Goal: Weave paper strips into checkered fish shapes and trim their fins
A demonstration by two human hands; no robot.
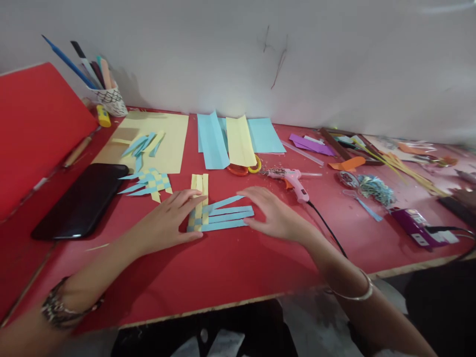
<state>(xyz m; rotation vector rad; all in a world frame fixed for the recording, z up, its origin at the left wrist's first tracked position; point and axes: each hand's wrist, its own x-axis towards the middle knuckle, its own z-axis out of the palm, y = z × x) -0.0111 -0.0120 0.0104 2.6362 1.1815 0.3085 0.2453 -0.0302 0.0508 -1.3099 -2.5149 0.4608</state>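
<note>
The partly woven mat of pale yellow and light blue paper strips [198,222] lies on the red tabletop [230,270], between the hands. Left hand [167,221]: thumb and fingers apart — fingertips over the yellow strips, thumb at the lower edge. Right hand [274,213]: thumb and fingers apart, at the free ends of 4 blue strips [231,217]; contact with the uppermost strip cannot be confirmed.

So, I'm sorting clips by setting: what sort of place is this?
Probably a craft table, though whether at home or in a workshop I can't tell: it holds blue paper strips, a pink glue gun and a cup of pens.
</note>
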